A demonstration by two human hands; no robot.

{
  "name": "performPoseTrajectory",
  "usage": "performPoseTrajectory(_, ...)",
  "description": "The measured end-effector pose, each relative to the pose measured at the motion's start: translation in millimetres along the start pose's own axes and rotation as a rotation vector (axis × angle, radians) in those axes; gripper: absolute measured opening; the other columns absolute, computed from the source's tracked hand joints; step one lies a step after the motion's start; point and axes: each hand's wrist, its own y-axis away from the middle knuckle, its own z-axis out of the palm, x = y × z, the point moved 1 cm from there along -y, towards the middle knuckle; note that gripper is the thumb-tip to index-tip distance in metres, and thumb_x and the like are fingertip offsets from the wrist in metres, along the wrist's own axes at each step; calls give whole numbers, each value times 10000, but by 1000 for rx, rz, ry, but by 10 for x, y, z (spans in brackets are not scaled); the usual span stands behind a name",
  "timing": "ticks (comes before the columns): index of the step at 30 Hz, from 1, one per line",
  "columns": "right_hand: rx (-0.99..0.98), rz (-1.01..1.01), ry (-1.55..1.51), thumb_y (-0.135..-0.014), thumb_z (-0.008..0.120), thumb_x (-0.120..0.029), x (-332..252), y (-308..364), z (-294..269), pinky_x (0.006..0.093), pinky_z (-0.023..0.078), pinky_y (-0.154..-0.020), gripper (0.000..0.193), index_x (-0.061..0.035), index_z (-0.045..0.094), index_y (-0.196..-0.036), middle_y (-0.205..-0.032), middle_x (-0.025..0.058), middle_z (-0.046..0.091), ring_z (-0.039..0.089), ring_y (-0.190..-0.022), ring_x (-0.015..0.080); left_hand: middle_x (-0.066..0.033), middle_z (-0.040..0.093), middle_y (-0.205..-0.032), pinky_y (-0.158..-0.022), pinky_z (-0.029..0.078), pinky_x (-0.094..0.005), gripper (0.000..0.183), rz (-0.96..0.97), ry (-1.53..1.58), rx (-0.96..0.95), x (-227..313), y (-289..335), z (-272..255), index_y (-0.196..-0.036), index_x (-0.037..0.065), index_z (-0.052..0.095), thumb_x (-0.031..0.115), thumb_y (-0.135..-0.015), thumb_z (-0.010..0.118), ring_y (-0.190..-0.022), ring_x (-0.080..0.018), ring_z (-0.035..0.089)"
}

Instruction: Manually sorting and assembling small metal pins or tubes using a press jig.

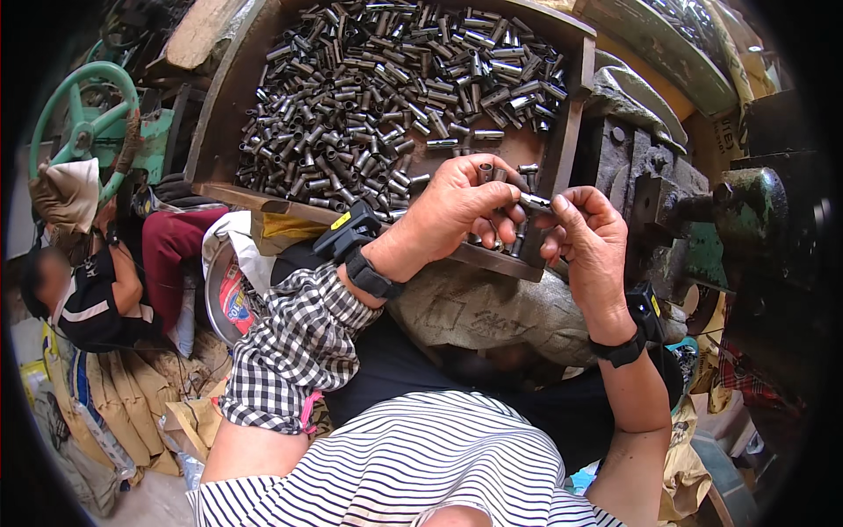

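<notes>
Over the near right corner of a wooden tray [571,145], my left hand [452,206] is closed around several small metal tubes [499,175], some poking out between its fingers. My right hand [593,246] pinches the end of a shiny metal tube [535,203] between thumb and fingers. That tube's other end reaches the fingers of my left hand. Dark and shiny loose metal tubes [351,114] lie heaped in the tray, thickest at its far and left sides. More tubes lie under my hands, partly hidden by them.
A dark, greasy machine [650,184] stands close by my right hand. At left are a green handwheel [83,132] and another person [97,285]. A metal basin [219,294] sits beside my left sleeve, and a grey sack [492,307] is below the tray.
</notes>
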Motion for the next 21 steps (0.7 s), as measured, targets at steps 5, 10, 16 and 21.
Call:
performPoseTrajectory(5, 15, 10, -51, -892, 606, -139, 21, 1, 8, 172, 443, -405, 147, -9, 540, -907, -731, 91, 653, 588, -495, 80, -99, 645, -775, -420, 489, -182, 185, 17, 3, 10, -35, 14, -7, -1031, 20, 549, 132, -891, 593, -549, -117, 625)
performPoseTrajectory(10, 32, -7, -54, -883, 618, -131, 2, 13, 10, 177, 443, -402, 141, -15, 537, -891, -724, 92, 650, 581, -486, 78, -109, 649, -766, -414, 493, -187, 170, -22, 71, 11, -68, 8, -10, -946, -2, 559, 153, -890, 600, -559, -133, 644)
performPoseTrajectory(16, 19, 49, -163, -875, 623, -116, 48, 16, -8, 192, 439, -393, 123, -26, 540, -879, -709, 94, 645, 566, -465, 81, -101, 654, -764, -424, 490, -182, 184, -45, 64, 5, -70, 41, 45, -934, 4, 561, 171, -883, 620, -562, -126, 643)
performPoseTrajectory(21, -126, 209, -222, -872, 623, -102, -42, -10, -18, 216, 445, -394, 109, -26, 548, -850, -690, 86, 632, 559, -455, 93, -76, 653, -758, -436, 478, -178, 172, -76, -164, -57, 36, 79, 103, -939, 14, 554, 148, -871, 639, -565, -105, 635)
